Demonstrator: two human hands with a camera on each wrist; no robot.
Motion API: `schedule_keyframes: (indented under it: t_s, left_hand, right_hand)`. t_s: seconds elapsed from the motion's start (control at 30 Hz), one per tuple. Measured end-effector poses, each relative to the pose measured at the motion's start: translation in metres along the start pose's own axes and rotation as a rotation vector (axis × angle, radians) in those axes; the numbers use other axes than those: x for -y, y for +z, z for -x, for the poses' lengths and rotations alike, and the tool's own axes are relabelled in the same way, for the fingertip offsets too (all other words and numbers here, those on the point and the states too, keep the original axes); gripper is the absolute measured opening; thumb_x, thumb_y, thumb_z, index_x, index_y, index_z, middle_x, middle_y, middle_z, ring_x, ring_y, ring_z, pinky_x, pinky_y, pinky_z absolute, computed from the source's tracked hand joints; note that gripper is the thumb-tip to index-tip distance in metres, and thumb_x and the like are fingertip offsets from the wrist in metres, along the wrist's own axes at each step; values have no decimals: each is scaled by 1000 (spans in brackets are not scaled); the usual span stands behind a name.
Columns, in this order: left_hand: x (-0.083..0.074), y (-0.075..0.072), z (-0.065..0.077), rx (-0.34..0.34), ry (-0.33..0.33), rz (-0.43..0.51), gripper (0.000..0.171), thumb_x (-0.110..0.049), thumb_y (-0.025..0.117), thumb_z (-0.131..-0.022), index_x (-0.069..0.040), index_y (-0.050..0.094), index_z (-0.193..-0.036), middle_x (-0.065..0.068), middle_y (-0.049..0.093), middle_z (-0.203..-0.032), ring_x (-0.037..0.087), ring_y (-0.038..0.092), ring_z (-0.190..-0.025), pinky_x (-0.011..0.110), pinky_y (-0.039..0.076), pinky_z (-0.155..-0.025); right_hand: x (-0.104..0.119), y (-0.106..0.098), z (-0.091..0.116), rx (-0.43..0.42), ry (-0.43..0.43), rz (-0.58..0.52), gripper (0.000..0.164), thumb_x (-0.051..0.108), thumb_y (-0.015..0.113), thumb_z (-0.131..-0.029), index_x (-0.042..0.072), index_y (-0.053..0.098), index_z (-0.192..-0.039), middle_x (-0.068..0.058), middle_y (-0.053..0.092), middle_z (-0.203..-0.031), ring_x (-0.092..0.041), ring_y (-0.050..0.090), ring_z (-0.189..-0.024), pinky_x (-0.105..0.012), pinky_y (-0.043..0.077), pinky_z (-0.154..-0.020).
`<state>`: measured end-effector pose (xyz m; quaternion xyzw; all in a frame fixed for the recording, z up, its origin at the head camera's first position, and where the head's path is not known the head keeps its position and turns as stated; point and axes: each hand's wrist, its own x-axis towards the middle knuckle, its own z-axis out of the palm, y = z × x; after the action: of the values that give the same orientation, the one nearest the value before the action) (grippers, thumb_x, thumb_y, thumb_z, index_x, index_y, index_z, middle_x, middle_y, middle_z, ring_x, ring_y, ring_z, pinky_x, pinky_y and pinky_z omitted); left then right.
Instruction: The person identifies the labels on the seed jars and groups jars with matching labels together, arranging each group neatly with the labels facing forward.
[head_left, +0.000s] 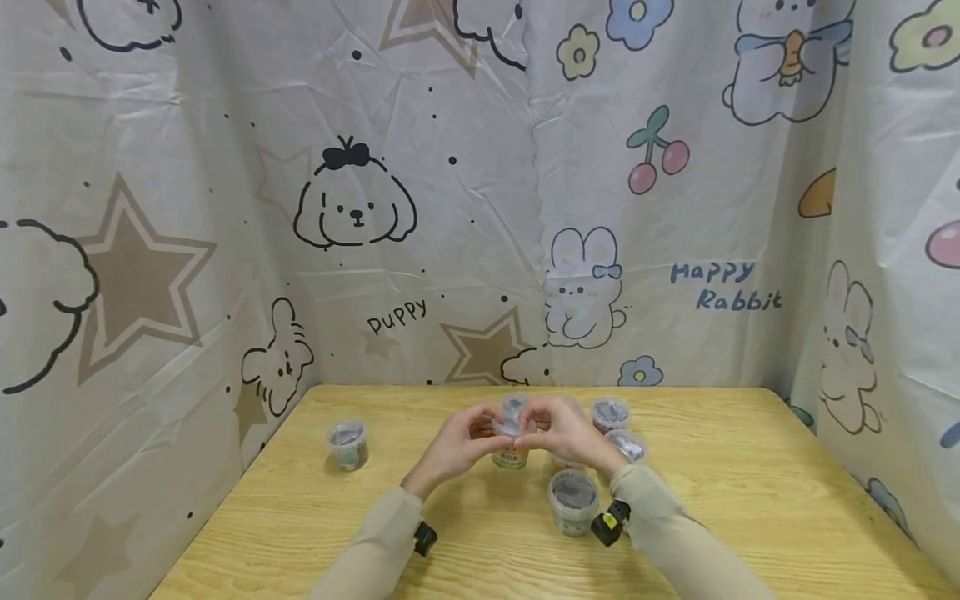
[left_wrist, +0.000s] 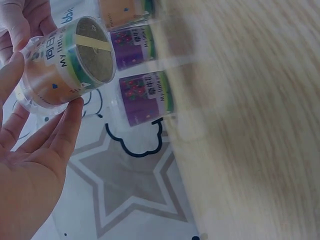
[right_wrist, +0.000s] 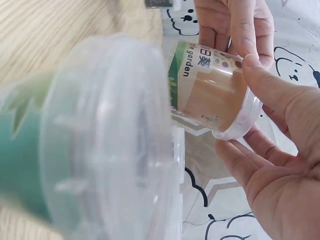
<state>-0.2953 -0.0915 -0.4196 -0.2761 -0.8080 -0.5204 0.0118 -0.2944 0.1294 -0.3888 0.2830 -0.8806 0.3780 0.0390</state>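
A clear plastic cup (left_wrist: 45,80) with an orange, white and green printed label is held between both hands, raised off the table in the wrist views. My left hand (head_left: 459,435) grips the cup's lidded end from one side, its thumb and fingers around the rim. From the other side my right hand (head_left: 564,427) pinches the same clear lid (right_wrist: 242,117); its fingers and thumb show in the right wrist view. The cup's underside, with a pale strip across it, appears in the left wrist view.
Similar lidded cups stand about the wooden table (head_left: 420,567): one at left (head_left: 348,446), one near the right forearm (head_left: 573,502), others behind and right (head_left: 611,412). Two purple-labelled cups (left_wrist: 145,97) show in the left wrist view. Printed cloth (head_left: 360,317) hangs around.
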Motion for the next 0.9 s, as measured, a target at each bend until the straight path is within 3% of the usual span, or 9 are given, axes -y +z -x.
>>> schedule_keyframes:
  t_s: [0.1, 0.2, 0.37, 0.53, 0.77, 0.9]
  left_hand:
    - [5, 4, -2, 0, 5, 1, 27, -20, 76, -87, -8, 61, -106, 10, 68, -111, 26, 68, -104, 29, 58, -90]
    - [9, 7, -5, -10, 7, -22, 28, -20, 78, -84, -7, 61, -103, 10, 68, -109, 28, 68, -107, 34, 56, -95]
    - [12, 11, -6, -15, -15, -118, 27, -25, 82, -80, -11, 63, -93, 2, 68, -97, 22, 67, -106, 35, 55, -97]
    - [13, 13, -6, 3, -1, -185, 25, -22, 83, -78, -10, 62, -85, 0, 65, -90, 20, 65, -104, 38, 55, -98]
    - [17, 16, -5, 17, 0, -229, 25, -18, 84, -77, -12, 60, -83, -1, 66, -92, 26, 64, -113, 42, 53, -100]
    - [19, 20, -8, 29, 6, -293, 25, -17, 84, -76, -12, 60, -81, -4, 66, -86, 23, 67, -108, 37, 55, -97]
  right_hand:
    - [-2, 1, 1, 13, 32, 12, 20, 26, 84, -77, 24, 64, -76, 3, 69, -97, -13, 55, -80, -26, 46, -67]
    - [-3, 1, 2, 14, 61, 5, 18, 20, 84, -76, 22, 67, -76, -8, 69, -119, -24, 63, -102, -40, 55, -84]
    - [-8, 5, 2, 28, 97, 14, 15, 15, 83, -77, 21, 70, -79, -18, 61, -132, -38, 57, -121, -54, 50, -99]
    - [-11, 11, 3, 39, 100, 62, 16, 12, 82, -77, 22, 69, -79, -18, 60, -134, -39, 55, -123, -56, 47, -102]
    - [-15, 18, 2, 55, 55, 139, 17, 12, 82, -77, 21, 68, -78, -16, 63, -129, -36, 56, -123, -58, 43, -105]
    - [-17, 19, 1, 73, 30, 153, 18, 10, 82, -77, 18, 66, -77, -7, 69, -112, -27, 62, -105, -46, 53, -91]
